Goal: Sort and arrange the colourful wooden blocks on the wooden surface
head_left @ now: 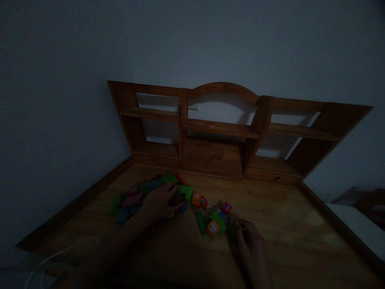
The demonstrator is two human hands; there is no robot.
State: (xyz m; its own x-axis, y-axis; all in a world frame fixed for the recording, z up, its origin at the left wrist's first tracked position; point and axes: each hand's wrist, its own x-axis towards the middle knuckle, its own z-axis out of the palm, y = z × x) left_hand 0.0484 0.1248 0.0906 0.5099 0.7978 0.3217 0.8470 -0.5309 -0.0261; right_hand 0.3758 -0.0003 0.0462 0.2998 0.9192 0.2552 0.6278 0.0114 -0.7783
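My left hand (161, 201) reaches over a heaped pile of coloured toy blocks (136, 198), thumb and fingers apart. A dark patch lies between its thumb and fingers, too dim to make out. Beside its fingertips stands a bright green block (189, 193). My right hand (252, 241) is closed in a pinch on a dark green block (233, 229) at the right of a small group. That group holds an orange printed block (213, 228), a green block (218, 220), a blue checkered piece (224, 216) and a red block (226, 207).
Between pile and group lie an orange block (196, 198), a red-orange rounded piece (203, 202) and a long green piece (201, 223). A wooden shelf unit (221, 127) rises at the back of the wooden desktop (288, 224). A white cable (69, 248) runs at lower left. The light is dim.
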